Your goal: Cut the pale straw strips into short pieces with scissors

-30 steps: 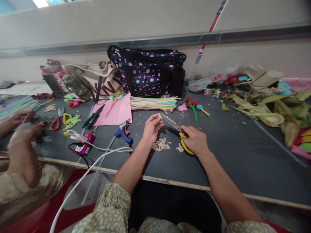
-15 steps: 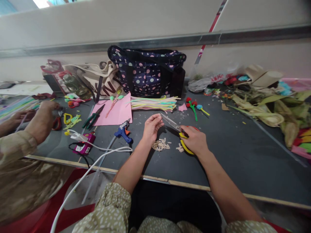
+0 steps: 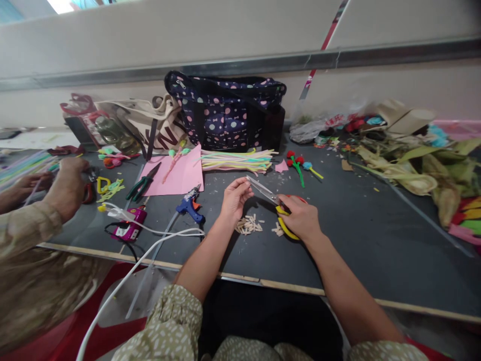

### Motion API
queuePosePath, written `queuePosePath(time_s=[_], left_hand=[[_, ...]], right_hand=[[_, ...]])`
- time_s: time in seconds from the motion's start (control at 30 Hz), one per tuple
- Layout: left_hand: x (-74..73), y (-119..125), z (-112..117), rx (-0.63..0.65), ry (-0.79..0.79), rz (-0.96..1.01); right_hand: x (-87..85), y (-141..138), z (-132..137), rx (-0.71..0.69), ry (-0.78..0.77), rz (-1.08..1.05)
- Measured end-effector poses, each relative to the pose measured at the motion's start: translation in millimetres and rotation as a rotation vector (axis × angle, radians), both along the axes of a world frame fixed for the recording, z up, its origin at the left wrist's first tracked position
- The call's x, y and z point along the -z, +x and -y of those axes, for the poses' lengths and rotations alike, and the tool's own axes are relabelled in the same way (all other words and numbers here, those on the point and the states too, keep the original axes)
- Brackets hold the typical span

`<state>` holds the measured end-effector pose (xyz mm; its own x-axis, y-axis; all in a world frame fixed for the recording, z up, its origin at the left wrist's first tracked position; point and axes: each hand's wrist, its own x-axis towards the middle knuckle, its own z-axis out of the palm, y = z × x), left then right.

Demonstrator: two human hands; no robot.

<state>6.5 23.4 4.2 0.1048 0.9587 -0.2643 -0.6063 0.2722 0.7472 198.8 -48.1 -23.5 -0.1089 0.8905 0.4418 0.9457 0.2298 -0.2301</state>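
Observation:
My right hand (image 3: 301,216) is wrapped around the yellow and red handles of a pair of scissors (image 3: 265,189). Their blades point up and left, with the tips at the fingers of my left hand (image 3: 236,198). That hand is closed in a pinch; whatever lies between the fingertips is too small to make out. Below the blades, a pile of short pale cut pieces (image 3: 249,224) lies on the dark table, and a smaller cluster of pieces (image 3: 278,229) sits by the scissor handles.
Left of my hands lie a blue glue gun (image 3: 190,205), a purple power box (image 3: 130,224) with cables, and green-handled pliers (image 3: 143,183). Pipe cleaners (image 3: 236,160) lie before a dotted bag (image 3: 225,113). A co-worker's hand (image 3: 69,185) is at far left; dried husks (image 3: 409,173) cover the right.
The scissors and both my hands stay in nearly the same place, with the blades slightly shifted at the left fingertips. The co-worker's hand has moved a little to the left.

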Motion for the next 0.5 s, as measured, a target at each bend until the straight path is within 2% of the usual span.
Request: queuePosePath(time_s=[0.5], left_hand=[[-1.2,0.6,0.8,0.009,-0.003,-0.003]], right_hand=[[2.6,-0.1,-0.1,-0.011,0.025,0.012]])
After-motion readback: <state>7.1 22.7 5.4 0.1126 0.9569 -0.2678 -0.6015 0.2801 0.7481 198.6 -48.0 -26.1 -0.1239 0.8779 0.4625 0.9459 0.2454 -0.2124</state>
